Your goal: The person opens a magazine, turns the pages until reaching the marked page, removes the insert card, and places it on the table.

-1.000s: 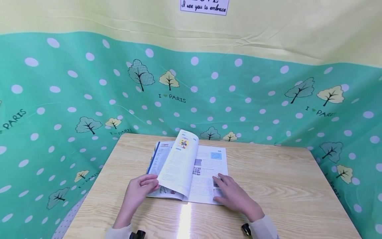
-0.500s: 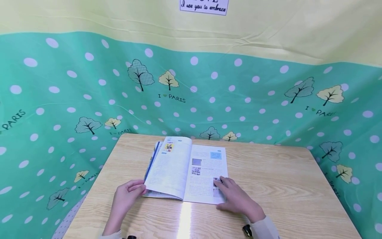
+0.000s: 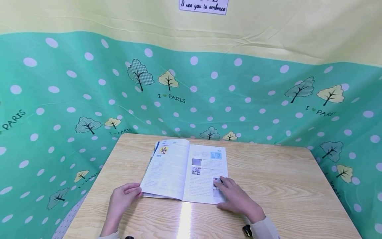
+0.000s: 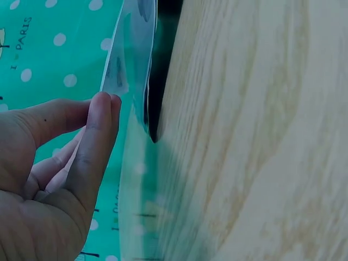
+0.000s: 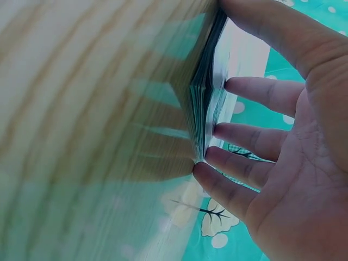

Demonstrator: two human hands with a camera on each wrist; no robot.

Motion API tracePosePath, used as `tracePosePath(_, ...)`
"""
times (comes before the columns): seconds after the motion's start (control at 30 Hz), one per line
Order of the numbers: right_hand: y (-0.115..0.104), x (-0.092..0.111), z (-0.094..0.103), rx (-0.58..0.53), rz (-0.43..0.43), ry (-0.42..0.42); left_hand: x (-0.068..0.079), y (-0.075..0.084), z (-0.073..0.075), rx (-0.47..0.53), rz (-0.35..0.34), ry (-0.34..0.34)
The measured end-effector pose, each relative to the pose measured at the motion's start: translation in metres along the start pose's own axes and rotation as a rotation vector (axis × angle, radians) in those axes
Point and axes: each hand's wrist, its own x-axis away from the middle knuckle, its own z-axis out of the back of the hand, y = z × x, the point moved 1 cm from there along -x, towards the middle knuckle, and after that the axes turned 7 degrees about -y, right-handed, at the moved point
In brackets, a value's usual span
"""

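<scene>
An open book (image 3: 206,189) lies on the wooden table, with print and small pictures on its pages. My left hand (image 3: 123,198) pinches the near outer corner of the left-hand page (image 3: 167,171) between thumb and fingers. In the left wrist view that page (image 4: 128,49) stands slightly off the sheets below it. My right hand (image 3: 237,199) rests on the lower right of the right-hand page, fingers spread. Seen from the right wrist, the fingertips (image 5: 223,130) touch the book's edge, where the stacked sheets show.
The table (image 3: 277,186) extends on both sides of the book, and a bright reflection crosses its front. Behind it hangs a green and yellow cloth (image 3: 238,106) with dots and trees. Black wrist straps show near both sleeves (image 3: 264,229).
My left hand has carried the page leftward and down, turning it nearly flat over the left side. The right hand has shifted slightly toward the right page's outer edge.
</scene>
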Motion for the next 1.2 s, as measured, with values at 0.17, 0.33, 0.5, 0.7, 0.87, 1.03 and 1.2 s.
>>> tracePosePath(0.17,0.001,0.001,0.001,0.01,0.003,-0.007,-0.001,-0.004,0.002,-0.015,0.016,0.0)
tracePosePath(0.33,0.001,0.001,0.002,-0.006,0.01,-0.015,-0.002,-0.006,0.003,-0.044,0.029,0.002)
tracePosePath(0.5,0.004,0.003,0.004,-0.038,0.028,-0.02,-0.004,-0.009,0.004,-0.056,0.028,-0.001)
tracePosePath(0.7,0.007,0.007,0.007,-0.105,0.056,0.034,-0.005,-0.01,0.003,-0.072,0.035,0.007)
tracePosePath(0.87,0.009,0.008,0.008,-0.147,0.007,0.145,-0.005,-0.009,0.002,-0.117,0.052,0.024)
tracePosePath(1.03,0.012,0.007,0.01,-0.143,-0.129,0.243,-0.005,-0.007,0.002,-0.17,0.046,0.043)
tracePosePath(1.2,0.013,0.004,0.011,-0.122,-0.256,0.28,-0.005,-0.002,0.001,-0.173,0.029,0.047)
